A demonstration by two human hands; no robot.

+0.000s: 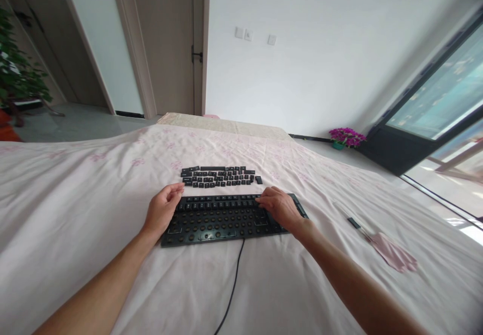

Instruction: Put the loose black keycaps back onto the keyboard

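Observation:
A black computer keyboard (222, 224) lies on the pink bed sheet, its upper rows with keycaps on and its lower rows bare down to the switches. My left hand (163, 208) is closed at the keyboard's upper left edge, fingers together and thumb against the side. Over the upper right part, my right hand (279, 205) has its fingers curled and pinched at a keycap (258, 200) in the top rows; the fingers partly hide it. Beyond the keyboard, loose black keycaps (219, 178) lie in rows, with a long space bar (212, 168) in the farthest row.
A black cable (236, 269) runs from the keyboard toward me. To the right lie a wire tool with a black handle (353, 223) and a pink cloth (394, 252). Purple flowers (346, 137) stand on the floor beyond the bed's edge.

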